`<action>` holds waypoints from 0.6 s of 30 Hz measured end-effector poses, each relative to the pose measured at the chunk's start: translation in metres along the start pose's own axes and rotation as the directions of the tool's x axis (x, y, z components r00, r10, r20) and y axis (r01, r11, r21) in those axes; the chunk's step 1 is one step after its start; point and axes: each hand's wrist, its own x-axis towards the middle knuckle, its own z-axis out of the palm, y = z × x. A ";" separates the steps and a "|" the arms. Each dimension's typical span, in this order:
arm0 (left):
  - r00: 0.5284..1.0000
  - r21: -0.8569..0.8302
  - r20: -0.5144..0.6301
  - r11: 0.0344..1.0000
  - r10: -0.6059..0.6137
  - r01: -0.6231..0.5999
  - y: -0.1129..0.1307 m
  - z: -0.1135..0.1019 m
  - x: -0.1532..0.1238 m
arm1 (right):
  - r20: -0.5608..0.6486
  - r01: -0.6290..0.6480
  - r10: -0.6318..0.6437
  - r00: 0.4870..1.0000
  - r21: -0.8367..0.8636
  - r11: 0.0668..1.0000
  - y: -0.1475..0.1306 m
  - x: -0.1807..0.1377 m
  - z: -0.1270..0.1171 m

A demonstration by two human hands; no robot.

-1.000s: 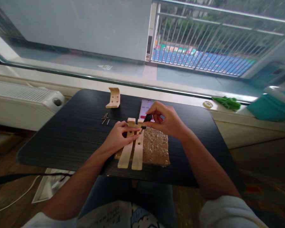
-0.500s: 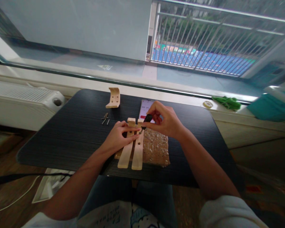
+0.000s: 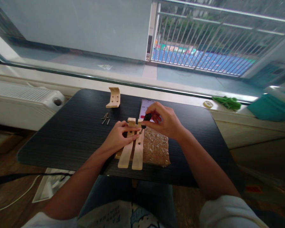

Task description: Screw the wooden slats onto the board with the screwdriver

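Observation:
My right hand (image 3: 165, 122) is closed around the black handle of a short screwdriver (image 3: 147, 117). The screwdriver leans, its tip down at a hole in the right one of two pale wooden pieces (image 3: 138, 156). Across both pieces lies my left hand (image 3: 120, 136), fingers stretched over the wood and their tips on either side of the screwdriver's tip. Whether a screw sits under the tip is too small to tell. The left wooden piece (image 3: 125, 156) lies alongside, with a hole near my fingers. Both rest on a brown, plastic-wrapped block (image 3: 156, 147).
A curved wooden part with holes (image 3: 114, 98) stands at the back of the black table (image 3: 68, 136). Several screws (image 3: 105, 118) lie in front of it. A phone (image 3: 144, 106) lies behind my right hand. Tape (image 3: 207, 104) and a green cloth (image 3: 228, 103) are on the windowsill.
My right hand and the screwdriver handle have shifted very slightly. My left hand and the wooden pieces keep nearly the same place.

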 end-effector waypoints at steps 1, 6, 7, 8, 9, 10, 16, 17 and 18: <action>1.000 0.001 0.001 1.000 -0.002 0.002 0.000 0.000 0.000 | 0.019 -0.007 0.007 1.000 0.000 1.000 -0.001 0.000 -0.002; 1.000 0.003 -0.001 1.000 0.009 -0.009 -0.002 0.001 0.000 | 0.081 0.024 -0.024 0.996 0.007 1.000 -0.003 0.002 -0.011; 1.000 0.003 -0.003 1.000 0.013 -0.013 -0.003 0.001 0.000 | 0.087 0.036 -0.039 0.996 0.025 0.999 -0.004 0.002 -0.012; 1.000 0.003 -0.005 1.000 0.018 -0.018 -0.003 0.001 0.000 | 0.097 0.043 -0.048 0.994 0.049 0.998 -0.004 0.002 -0.012; 1.000 0.004 -0.006 1.000 0.020 -0.020 -0.003 0.001 0.000 | 0.111 0.042 -0.050 0.993 0.074 0.996 -0.005 0.002 -0.013; 1.000 0.005 -0.007 1.000 0.020 -0.020 -0.003 0.001 0.000 | 0.125 0.036 -0.048 0.991 0.098 0.995 -0.005 0.002 -0.013; 1.000 0.009 -0.007 1.000 0.009 -0.009 -0.002 0.001 0.001 | 0.154 -0.053 0.031 0.988 0.143 0.988 -0.007 0.001 -0.014; 1.000 0.007 -0.009 1.000 0.007 -0.007 -0.002 0.001 0.001 | 0.158 -0.046 0.023 0.987 0.147 0.988 -0.007 0.001 -0.014; 1.000 0.005 -0.009 1.000 0.006 -0.006 -0.001 0.001 0.001 | 0.165 -0.029 0.004 0.986 0.152 0.988 -0.006 0.002 -0.015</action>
